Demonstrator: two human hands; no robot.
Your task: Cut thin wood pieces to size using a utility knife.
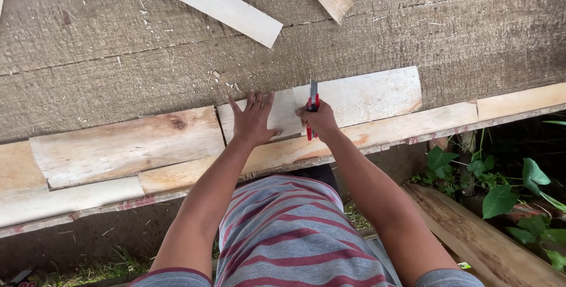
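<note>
A rough grey wooden work surface (118, 57) fills the upper view, scattered with chips and sawdust, seen from above by a person in a red and grey striped shirt leaning over its front edge. The right hand (318, 119) is closed in a fist around a red-handled utility knife (313, 107), its dark blade pointing straight away from the body and resting on a thin pale wood sheet (354, 98). That sheet lies directly under the grip, its long axis running left to right across the blade's line, most of its length stretching off to the right of the knife. The left hand (253, 119) lies flat just left of the knife, fingers spread, pressing down the sheet's left end; both hands are on the sheet, the left one holding nothing. Further left of the grip sits a knotty plank (127, 145), with long edge boards (413, 125) below it. Beyond the blade, well apart, lie loose pale strips (224, 7). Green leafy plants (507, 192) grow low to the right. No packages, labels or signs are visible.
</note>
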